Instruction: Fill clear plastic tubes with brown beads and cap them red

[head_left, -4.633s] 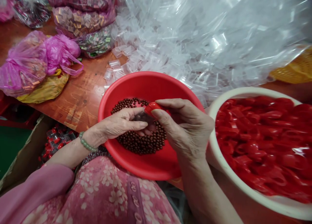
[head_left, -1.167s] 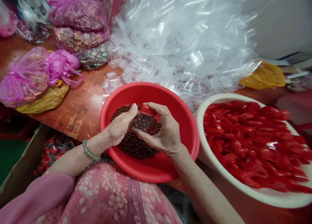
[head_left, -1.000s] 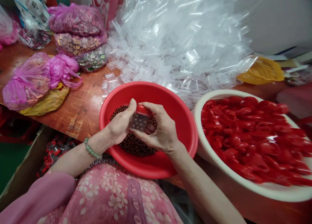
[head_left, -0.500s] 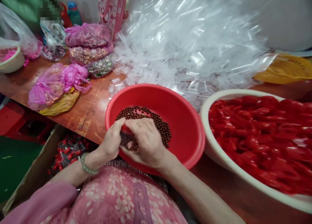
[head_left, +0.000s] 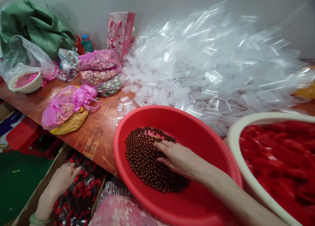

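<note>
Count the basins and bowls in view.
3: the red basin of brown beads, with the right hand in it; the cream basin of red pieces, to its right; the small white bowl, far left. Others could be hidden.

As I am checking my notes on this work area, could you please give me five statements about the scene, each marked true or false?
1. The right hand is at the brown beads in the red basin. True.
2. The left hand is in the red basin too. False: it is at the cardboard box of red-capped containers.
3. A heap of clear plastic pieces lies beyond the red basin. True.
4. The cream tub holds brown beads. False: it holds red pieces.
5. The pink patterned bag lies flat. False: it stands upright near the wall.
</note>
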`<state>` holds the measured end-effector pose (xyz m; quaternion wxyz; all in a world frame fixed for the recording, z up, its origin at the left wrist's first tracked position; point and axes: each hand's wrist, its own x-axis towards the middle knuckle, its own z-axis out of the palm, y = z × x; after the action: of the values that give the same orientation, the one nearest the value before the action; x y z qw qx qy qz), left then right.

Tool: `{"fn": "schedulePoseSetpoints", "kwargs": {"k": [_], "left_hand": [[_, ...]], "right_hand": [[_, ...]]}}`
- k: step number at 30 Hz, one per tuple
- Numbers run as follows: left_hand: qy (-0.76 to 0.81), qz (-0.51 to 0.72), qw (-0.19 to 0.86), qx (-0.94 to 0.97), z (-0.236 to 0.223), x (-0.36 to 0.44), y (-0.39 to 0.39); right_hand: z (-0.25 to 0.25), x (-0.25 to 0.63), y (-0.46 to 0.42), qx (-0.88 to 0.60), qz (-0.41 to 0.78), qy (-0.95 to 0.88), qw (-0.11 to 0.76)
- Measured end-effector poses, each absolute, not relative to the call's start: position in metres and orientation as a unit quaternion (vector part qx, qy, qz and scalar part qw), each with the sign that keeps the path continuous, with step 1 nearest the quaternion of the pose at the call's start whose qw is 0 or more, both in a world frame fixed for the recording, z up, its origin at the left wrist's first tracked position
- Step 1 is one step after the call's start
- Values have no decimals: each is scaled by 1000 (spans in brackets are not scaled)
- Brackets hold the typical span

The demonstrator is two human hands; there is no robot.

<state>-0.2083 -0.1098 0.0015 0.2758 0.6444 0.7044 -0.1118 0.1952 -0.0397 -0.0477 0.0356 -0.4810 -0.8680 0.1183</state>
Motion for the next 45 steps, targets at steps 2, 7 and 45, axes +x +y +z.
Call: {"fn": "schedulePoseSetpoints", "kwargs": {"k": [2,7,45], "left_hand": [[682,-46,329,652,17,-195,-87],[587,107,293,747,19,-126,26],[366,183,565,716,8,-15,-21]], "right_hand": [[-54,201,-33,-487,128,-863,27],[-56,201,-15,-557,168,-811,-63],[28,141,-20,-413,687,-88,591]]}}
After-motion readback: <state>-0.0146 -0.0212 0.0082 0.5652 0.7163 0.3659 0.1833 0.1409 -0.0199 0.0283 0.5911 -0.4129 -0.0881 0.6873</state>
